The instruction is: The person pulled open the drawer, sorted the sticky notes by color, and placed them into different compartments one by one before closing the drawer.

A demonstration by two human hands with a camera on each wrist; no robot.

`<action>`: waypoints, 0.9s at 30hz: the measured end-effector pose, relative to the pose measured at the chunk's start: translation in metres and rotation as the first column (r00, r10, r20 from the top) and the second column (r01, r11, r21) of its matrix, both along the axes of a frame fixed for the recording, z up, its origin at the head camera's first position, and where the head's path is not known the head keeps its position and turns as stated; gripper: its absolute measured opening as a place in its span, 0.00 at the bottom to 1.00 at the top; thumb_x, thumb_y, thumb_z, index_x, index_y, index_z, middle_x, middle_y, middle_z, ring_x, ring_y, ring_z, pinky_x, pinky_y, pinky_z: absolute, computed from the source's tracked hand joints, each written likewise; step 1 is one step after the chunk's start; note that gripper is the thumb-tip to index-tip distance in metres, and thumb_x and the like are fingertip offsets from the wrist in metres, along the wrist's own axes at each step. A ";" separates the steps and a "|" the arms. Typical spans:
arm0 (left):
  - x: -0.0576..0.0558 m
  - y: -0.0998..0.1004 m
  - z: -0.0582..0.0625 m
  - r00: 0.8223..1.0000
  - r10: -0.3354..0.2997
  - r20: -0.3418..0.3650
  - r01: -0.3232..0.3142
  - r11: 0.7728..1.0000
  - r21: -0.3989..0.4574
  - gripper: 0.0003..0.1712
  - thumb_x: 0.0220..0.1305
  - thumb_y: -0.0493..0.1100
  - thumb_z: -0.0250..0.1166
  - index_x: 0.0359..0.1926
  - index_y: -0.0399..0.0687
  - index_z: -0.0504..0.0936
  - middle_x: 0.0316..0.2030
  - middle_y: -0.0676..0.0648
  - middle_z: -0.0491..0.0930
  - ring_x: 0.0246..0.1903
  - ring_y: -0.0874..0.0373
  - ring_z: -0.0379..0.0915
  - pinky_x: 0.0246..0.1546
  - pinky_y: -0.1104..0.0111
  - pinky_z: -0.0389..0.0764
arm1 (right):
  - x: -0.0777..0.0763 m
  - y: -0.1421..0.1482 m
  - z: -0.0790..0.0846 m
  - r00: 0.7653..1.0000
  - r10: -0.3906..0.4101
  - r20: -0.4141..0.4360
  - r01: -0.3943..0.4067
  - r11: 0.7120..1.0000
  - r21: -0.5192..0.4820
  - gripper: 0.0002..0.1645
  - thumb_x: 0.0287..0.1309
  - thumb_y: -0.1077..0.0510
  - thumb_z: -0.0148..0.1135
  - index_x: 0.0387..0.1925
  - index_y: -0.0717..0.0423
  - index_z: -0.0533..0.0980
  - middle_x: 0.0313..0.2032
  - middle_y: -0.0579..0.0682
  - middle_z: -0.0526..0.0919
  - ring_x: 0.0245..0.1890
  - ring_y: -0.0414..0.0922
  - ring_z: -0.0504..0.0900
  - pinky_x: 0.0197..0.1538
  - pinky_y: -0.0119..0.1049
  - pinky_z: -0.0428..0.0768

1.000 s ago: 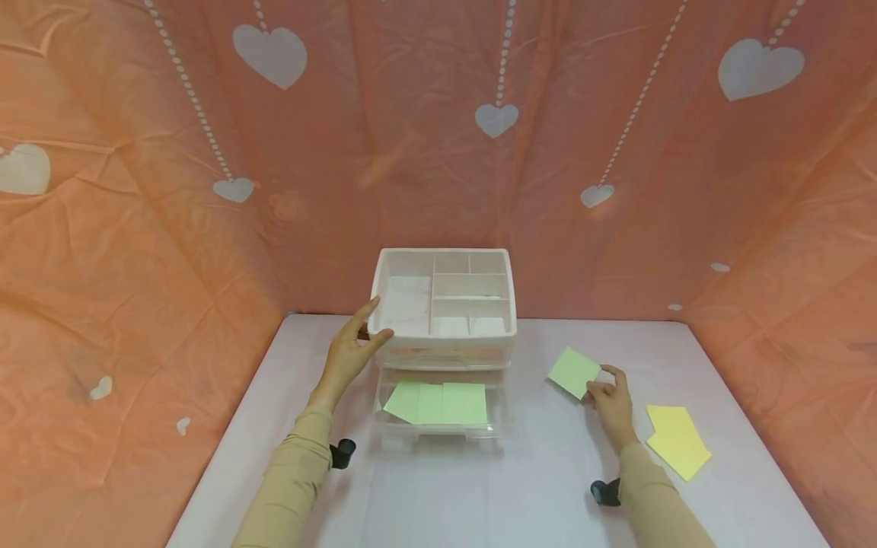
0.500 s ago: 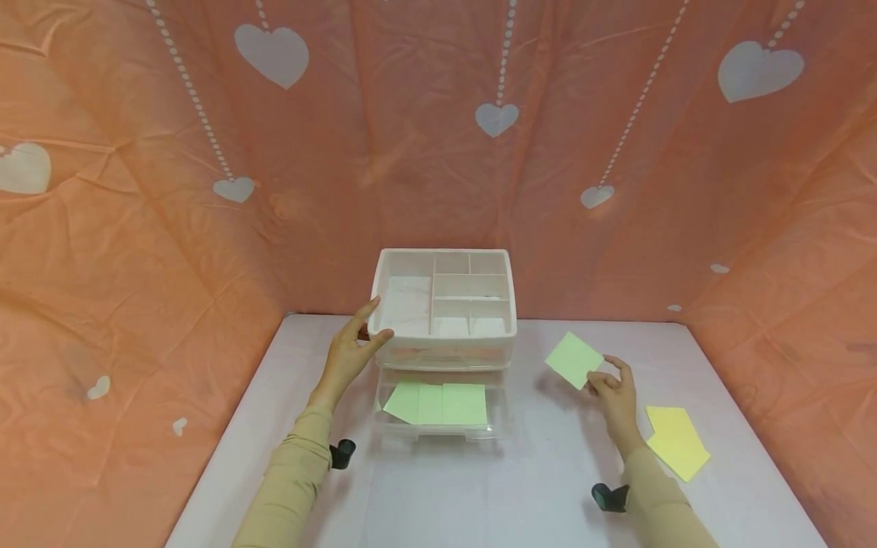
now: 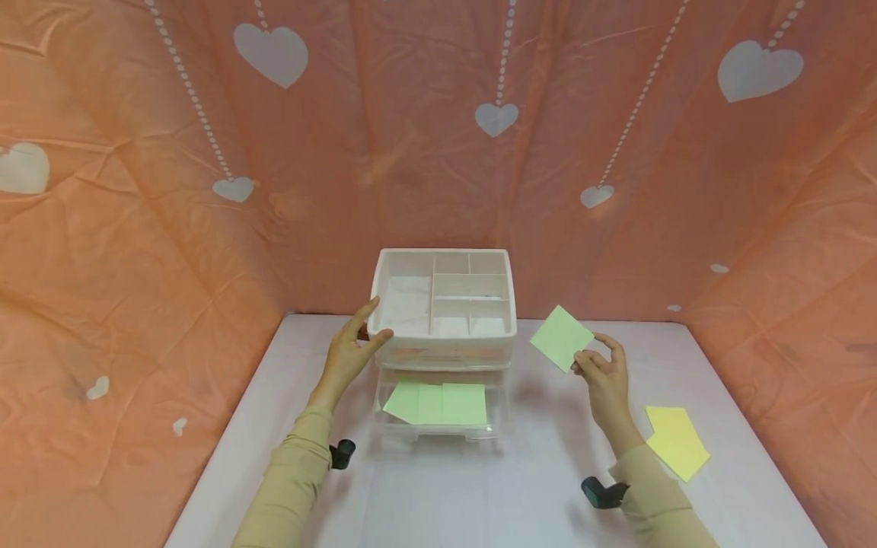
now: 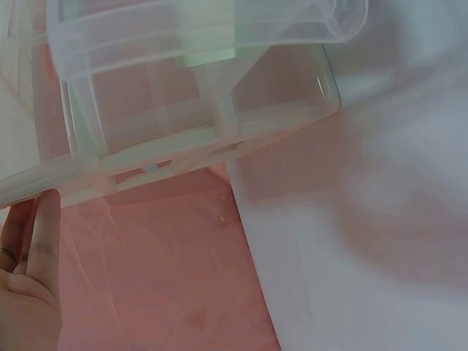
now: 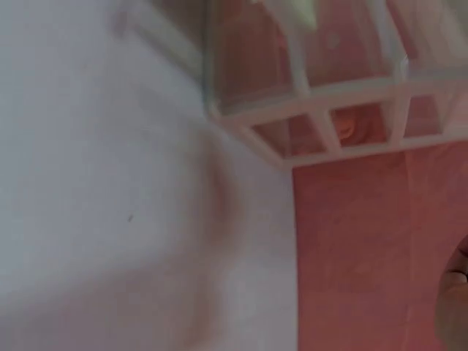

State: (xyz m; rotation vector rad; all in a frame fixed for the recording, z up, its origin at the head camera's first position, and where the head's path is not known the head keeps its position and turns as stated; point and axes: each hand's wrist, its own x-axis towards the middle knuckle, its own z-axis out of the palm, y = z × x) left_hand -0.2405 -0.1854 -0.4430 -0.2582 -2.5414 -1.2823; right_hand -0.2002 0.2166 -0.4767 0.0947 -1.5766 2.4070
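A white storage organizer (image 3: pixel 444 350) stands at the middle back of the table, its top divided into compartments. Its clear lower drawer (image 3: pixel 438 432) is pulled out, and several green sticky notes (image 3: pixel 464 403) lie inside. My left hand (image 3: pixel 346 354) holds the organizer's front left corner, with thumb and index finger at the top rim. To the right of the organizer, my right hand (image 3: pixel 606 380) pinches a green sticky note (image 3: pixel 562 339) by one corner, raised over the table. In the right wrist view only a bit of that hand (image 5: pixel 455 303) shows; the note is out of sight.
Yellow sticky notes (image 3: pixel 678 443) lie on the white table (image 3: pixel 438 502) at the right. An orange cloth (image 3: pixel 438 175) with white hearts hangs behind and at both sides. Black wrist cameras (image 3: pixel 342 454) stick out from both wrists.
My right hand has lifted the green sticky note and carried it up and left toward the organizer. My left hand and the open drawer stay as they were.
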 end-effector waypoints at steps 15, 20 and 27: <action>0.000 0.000 0.000 1.000 0.009 0.004 -0.009 1.000 -0.017 0.38 0.57 0.56 0.65 0.67 0.71 0.60 0.35 0.44 0.74 0.39 0.50 0.74 0.41 0.60 0.74 | 0.005 -0.044 0.013 0.979 0.157 -0.133 -0.115 0.953 0.279 0.23 0.58 0.73 0.53 0.49 0.47 0.63 0.23 0.36 0.79 0.23 0.33 0.70 0.31 0.25 0.70; -0.001 -0.001 -0.001 1.000 0.001 0.008 -0.001 1.000 -0.020 0.38 0.57 0.57 0.64 0.67 0.72 0.60 0.35 0.44 0.74 0.39 0.51 0.73 0.41 0.61 0.73 | 0.006 -0.058 0.003 0.968 0.222 -0.116 -0.163 0.911 0.379 0.21 0.57 0.72 0.55 0.48 0.52 0.65 0.25 0.36 0.79 0.21 0.30 0.68 0.27 0.23 0.68; -0.001 0.000 0.000 1.000 0.010 0.022 -0.010 1.000 -0.021 0.38 0.57 0.56 0.65 0.67 0.72 0.60 0.35 0.43 0.74 0.39 0.50 0.73 0.42 0.60 0.73 | 0.006 -0.073 -0.012 0.971 0.231 -0.067 -0.144 0.781 0.608 0.17 0.58 0.67 0.58 0.48 0.61 0.66 0.24 0.44 0.80 0.20 0.30 0.71 0.27 0.26 0.70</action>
